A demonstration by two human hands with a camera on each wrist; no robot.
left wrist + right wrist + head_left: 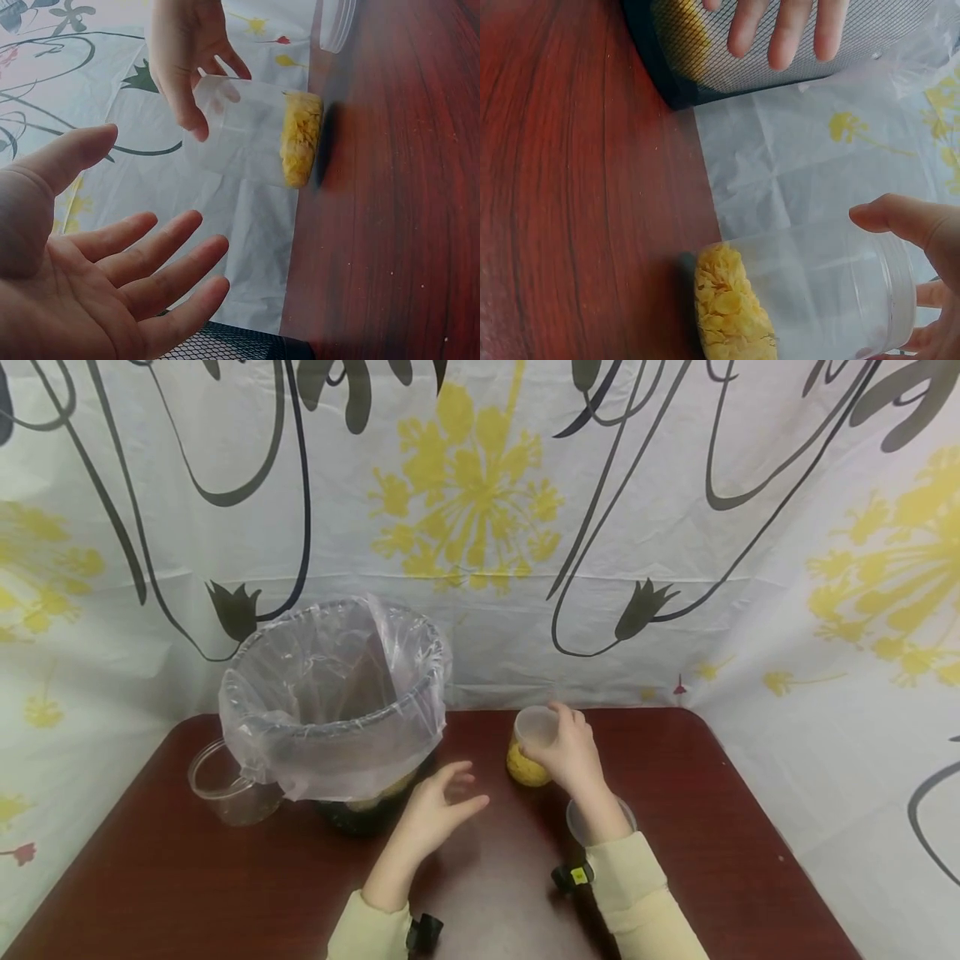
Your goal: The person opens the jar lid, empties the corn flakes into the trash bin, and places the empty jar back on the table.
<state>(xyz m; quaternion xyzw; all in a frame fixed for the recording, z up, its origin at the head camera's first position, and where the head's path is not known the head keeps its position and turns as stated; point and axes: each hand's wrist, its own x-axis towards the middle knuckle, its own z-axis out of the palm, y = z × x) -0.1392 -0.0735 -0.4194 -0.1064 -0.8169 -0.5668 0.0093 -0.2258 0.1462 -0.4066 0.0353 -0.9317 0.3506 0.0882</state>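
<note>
My right hand [572, 747] grips a clear plastic jar [817, 285] near its rim, thumb on one side and fingers on the other. Yellow flakes [731, 307] fill the lower part of the jar. Beneath the jar's base a dark shadow shows on the table, and the jar stands roughly upright. My left hand [431, 810] holds nothing; its fingers are spread and loosely bent, with the palm turned toward the jar. Left of that hand stands a black mesh wastebasket [765, 52] lined with a clear plastic bag [352, 760].
A clear round container [243, 802] stands left of the wastebasket on the dark red wooden table [187, 877]. Another clear round plastic piece [577, 822] lies partly hidden under my right forearm. Behind the table hangs a white sheet [480, 643] with flower prints. Small crumbs dot the tabletop.
</note>
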